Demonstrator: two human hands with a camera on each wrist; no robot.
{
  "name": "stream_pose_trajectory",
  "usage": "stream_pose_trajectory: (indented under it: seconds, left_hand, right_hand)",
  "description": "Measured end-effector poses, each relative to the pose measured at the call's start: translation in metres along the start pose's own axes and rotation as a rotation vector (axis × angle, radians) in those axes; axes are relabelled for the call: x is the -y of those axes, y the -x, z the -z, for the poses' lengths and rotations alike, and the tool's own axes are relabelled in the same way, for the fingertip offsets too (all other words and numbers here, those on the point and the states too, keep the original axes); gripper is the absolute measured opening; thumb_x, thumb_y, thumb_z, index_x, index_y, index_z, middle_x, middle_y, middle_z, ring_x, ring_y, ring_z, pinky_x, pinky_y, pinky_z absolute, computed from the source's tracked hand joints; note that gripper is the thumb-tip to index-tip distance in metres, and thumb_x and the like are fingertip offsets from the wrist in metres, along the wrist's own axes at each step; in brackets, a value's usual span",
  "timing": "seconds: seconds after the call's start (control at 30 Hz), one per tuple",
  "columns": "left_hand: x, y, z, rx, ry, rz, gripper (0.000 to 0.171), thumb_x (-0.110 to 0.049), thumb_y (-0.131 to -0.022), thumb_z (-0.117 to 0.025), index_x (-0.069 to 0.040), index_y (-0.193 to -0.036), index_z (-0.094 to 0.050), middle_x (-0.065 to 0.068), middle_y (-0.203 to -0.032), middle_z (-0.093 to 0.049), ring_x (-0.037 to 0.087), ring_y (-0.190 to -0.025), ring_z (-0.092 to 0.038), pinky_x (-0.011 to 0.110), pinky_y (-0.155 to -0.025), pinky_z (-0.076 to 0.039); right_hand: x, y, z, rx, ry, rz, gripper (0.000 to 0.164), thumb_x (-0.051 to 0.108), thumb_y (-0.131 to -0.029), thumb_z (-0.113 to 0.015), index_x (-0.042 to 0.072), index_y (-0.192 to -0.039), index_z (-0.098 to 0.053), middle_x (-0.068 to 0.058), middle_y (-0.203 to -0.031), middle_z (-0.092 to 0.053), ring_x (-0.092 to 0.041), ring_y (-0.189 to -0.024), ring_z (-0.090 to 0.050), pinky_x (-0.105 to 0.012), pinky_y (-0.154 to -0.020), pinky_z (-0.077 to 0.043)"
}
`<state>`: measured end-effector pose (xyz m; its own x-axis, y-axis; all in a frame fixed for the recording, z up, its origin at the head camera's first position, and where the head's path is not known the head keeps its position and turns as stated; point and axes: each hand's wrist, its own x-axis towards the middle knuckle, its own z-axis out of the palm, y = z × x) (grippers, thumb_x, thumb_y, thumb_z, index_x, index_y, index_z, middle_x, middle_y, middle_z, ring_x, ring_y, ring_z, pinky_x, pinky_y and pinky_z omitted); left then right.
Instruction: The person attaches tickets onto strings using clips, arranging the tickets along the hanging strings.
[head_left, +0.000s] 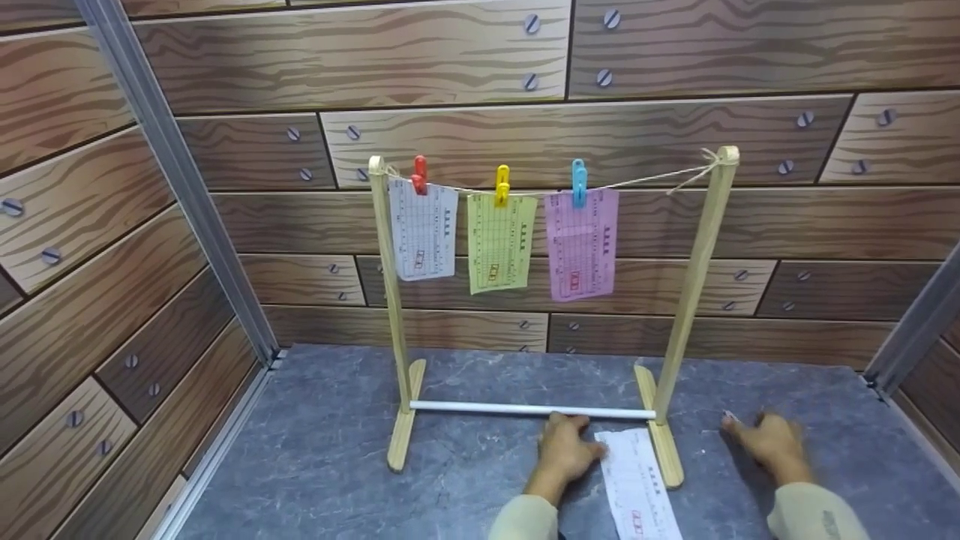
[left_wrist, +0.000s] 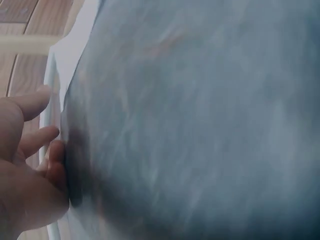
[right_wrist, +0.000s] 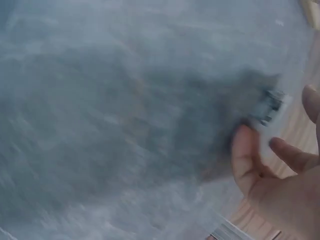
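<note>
White string hangs between the posts of a wooden rack (head_left: 697, 300). Clothespins on it, red (head_left: 420, 176), yellow (head_left: 502, 186) and blue (head_left: 579, 184), hold a white slip (head_left: 424, 232), a yellow-green slip (head_left: 501, 244) and a purple slip (head_left: 582, 247). Another white printed slip (head_left: 637, 480) lies on the table by the rack's right foot. Beside its left edge is my left hand (head_left: 566, 450), thumb at the paper, fingers loosely spread. My right hand (head_left: 772, 442) reaches down right of the rack, fingers apart, around a small pale clip-like piece (right_wrist: 272, 107) at the fingertips.
A white rod (head_left: 525, 409) joins the rack's feet low over the grey marbled table (head_left: 315, 465); my left fingers are right at it. Wood-patterned walls (head_left: 450, 60) and metal corner posts (head_left: 180, 172) enclose the back and sides.
</note>
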<state>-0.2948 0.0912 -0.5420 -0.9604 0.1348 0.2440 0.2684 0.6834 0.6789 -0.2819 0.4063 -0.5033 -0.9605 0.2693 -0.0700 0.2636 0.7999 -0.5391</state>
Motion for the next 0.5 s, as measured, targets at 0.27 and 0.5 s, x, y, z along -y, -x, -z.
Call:
stream_pose_trajectory:
  seconds: [0.27, 0.5]
  left_hand:
    - [-0.008, 0.004, -0.008, -0.033, -0.197, -0.009, 0.036, -0.037, -0.063, -0.083, -0.025, -0.093, -0.068, -0.004, -0.089, -0.042, 0.015, -0.084, -0.043, 0.033, -0.071, -0.033]
    - [-0.001, 0.006, -0.006, -0.006, -0.058, 0.029, 0.028, -0.017, -0.061, -0.078, -0.023, -0.076, -0.055, -0.008, -0.085, -0.037, 0.013, -0.081, -0.04, 0.033, -0.071, -0.031]
  right_hand:
    - [-0.003, 0.0, -0.01, -0.03, 0.019, -0.008, 0.065, 0.042, -0.081, -0.07, -0.015, -0.103, -0.047, -0.032, -0.094, -0.042, -0.049, -0.1, -0.035, -0.057, -0.082, -0.036]
    - [-0.006, 0.001, -0.013, -0.066, 0.065, 0.044, 0.037, 0.024, -0.083, -0.065, -0.009, -0.089, -0.052, -0.019, -0.078, -0.046, -0.037, -0.083, -0.041, -0.047, -0.069, -0.039]
